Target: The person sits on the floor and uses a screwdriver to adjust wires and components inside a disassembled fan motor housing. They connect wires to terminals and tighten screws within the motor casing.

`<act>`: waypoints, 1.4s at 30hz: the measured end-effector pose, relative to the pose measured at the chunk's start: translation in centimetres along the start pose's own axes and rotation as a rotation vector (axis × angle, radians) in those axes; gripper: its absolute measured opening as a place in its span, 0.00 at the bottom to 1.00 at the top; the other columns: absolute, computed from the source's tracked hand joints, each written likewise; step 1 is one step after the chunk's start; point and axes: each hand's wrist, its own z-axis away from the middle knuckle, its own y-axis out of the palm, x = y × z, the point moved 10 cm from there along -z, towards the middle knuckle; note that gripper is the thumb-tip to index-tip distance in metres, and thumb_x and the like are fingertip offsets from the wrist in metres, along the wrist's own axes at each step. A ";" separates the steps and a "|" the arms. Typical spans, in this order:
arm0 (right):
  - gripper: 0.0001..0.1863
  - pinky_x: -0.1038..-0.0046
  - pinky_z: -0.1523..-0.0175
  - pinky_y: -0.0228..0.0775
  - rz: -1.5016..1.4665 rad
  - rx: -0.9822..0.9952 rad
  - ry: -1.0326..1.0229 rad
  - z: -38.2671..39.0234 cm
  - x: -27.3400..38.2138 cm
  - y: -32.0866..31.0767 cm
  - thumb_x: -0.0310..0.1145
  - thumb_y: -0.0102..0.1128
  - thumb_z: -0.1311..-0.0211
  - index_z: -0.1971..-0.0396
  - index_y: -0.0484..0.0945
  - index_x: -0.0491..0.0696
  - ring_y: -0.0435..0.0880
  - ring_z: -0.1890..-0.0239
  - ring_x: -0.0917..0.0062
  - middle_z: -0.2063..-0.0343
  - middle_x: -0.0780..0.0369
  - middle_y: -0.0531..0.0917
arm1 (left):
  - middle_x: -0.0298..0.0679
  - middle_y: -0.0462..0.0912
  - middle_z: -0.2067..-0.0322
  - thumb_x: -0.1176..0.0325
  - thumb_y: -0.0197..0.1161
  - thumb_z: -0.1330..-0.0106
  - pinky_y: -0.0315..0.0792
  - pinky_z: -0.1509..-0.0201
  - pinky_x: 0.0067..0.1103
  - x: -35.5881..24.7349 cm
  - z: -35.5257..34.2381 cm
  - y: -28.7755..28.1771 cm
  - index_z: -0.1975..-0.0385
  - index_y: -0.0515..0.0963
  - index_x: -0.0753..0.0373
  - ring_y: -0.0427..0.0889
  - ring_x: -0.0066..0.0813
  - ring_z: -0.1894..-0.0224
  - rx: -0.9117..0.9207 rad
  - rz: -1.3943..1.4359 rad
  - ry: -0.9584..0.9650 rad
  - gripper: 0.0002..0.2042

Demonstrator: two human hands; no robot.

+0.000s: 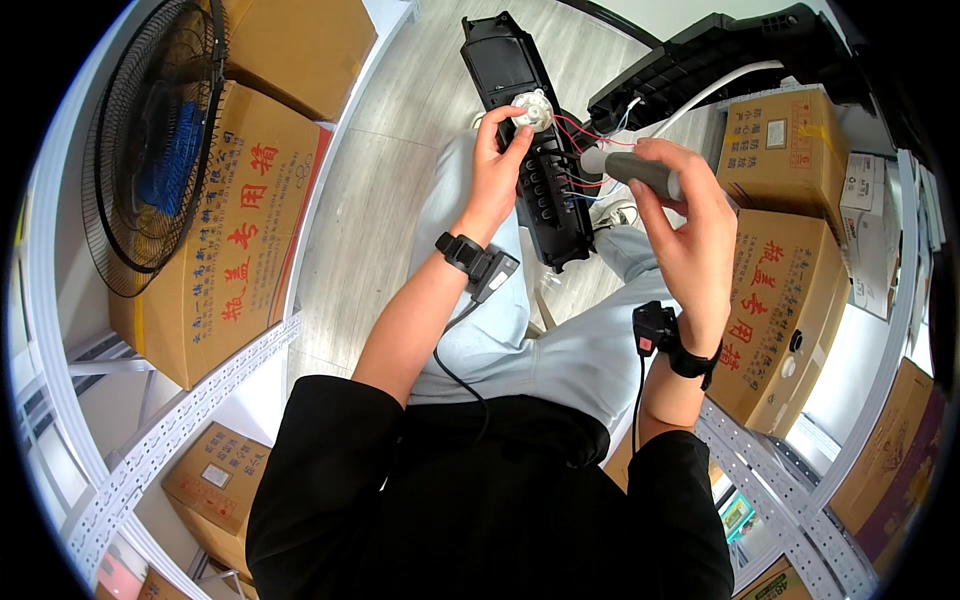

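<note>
A long black plastic panel (500, 65) with a row of round black fittings lies across my knees. On it sits a round white plastic part (532, 110), pinched between the thumb and fingers of my left hand (492, 170). My right hand (697, 225) is closed around a thick grey electric screwdriver (645, 173), its paler end pointing left over the panel. The tip is hard to make out against the black plastic. Thin red and blue wires (583, 184) run from the panel, close to the screwdriver, toward a larger black housing (715, 65) at the far right.
Cardboard boxes (240, 200) fill the metal rack (170, 440) at left, and more boxes (785, 310) are stacked at right. A black wire fan cage (150, 150) stands upper left. A white cable (710, 92) crosses the housing. Cords hang from both my wrist straps.
</note>
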 end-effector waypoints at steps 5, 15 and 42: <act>0.14 0.76 0.69 0.74 0.348 -0.043 0.223 -0.5 -1.7 -0.6 0.36 0.70 0.47 0.63 0.79 0.47 0.80 0.76 0.72 0.68 0.59 0.81 | 0.33 0.73 0.53 0.76 0.58 0.33 0.66 0.46 0.19 0.0 -0.1 0.3 0.51 0.70 0.58 0.70 0.20 0.51 0.015 -0.011 0.012 0.13; 0.15 0.77 0.66 0.78 -0.090 -0.016 0.121 0.0 -1.5 -0.6 0.27 0.67 0.45 0.57 0.80 0.48 0.84 0.65 0.77 0.64 0.61 0.83 | 0.31 0.72 0.56 0.76 0.58 0.33 0.67 0.52 0.16 -0.2 -0.1 0.0 0.53 0.71 0.60 0.70 0.16 0.56 -0.022 -0.009 0.033 0.11; 0.20 0.76 0.68 0.76 0.132 0.009 0.176 -0.3 -0.5 -1.1 0.34 0.69 0.46 0.53 0.77 0.49 0.83 0.70 0.74 0.58 0.59 0.80 | 0.33 0.72 0.54 0.76 0.58 0.33 0.66 0.48 0.18 0.0 -0.1 0.1 0.51 0.70 0.59 0.70 0.19 0.52 0.006 -0.046 0.024 0.13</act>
